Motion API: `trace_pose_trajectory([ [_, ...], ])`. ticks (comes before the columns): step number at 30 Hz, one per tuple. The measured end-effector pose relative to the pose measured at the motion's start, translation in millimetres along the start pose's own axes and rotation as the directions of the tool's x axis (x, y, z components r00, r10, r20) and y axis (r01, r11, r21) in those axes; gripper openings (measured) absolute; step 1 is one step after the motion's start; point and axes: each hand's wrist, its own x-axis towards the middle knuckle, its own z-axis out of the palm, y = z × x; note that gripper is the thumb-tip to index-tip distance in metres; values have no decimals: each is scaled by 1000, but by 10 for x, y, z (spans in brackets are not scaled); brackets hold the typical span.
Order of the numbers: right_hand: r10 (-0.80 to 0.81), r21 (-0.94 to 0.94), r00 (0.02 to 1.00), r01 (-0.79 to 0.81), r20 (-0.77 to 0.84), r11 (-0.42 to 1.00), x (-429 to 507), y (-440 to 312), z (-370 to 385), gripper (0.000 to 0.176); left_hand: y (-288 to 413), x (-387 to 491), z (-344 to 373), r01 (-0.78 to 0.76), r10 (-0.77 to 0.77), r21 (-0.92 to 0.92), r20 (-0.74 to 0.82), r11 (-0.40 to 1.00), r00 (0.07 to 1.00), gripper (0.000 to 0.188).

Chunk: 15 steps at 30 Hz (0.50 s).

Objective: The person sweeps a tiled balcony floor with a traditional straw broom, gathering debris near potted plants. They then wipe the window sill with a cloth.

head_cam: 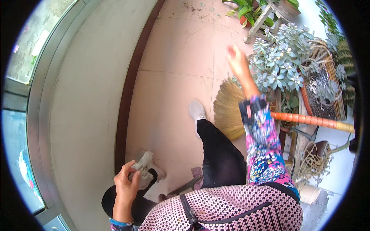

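Note:
My left hand point(126, 180) holds a crumpled, greyish-white rag point(142, 173) above my bent leg, near the dark baseboard. My right hand point(239, 62) reaches forward above the tiled floor, left of a pale blue-green succulent point(279, 63). It is blurred, so I cannot tell how its fingers are set, and nothing shows in it. Below my right forearm, the fan of a straw broom point(228, 109) rests near the floor, partly covered by the sleeve. The broom's orange-wrapped handle point(312, 119) runs off to the right.
A pale wall point(92, 86) with a dark brown baseboard point(136, 66) runs along the left, below a metal window frame point(43, 95). Potted plants on wooden stands point(257, 24) line the right. Leaf debris point(199, 8) lies on the pink floor tiles point(170, 95) ahead.

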Motion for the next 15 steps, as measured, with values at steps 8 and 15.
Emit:
trace_pose_trajectory([
  [8,782,601,622,-637,33,482,-2452,67,-1175,25,-24,-180,41,6,-15,-111,-81,994,997,37],
  [15,782,909,571,-139,-250,393,-1921,612,-1544,63,-94,-207,193,-11,21,52,-188,999,982,38],
])
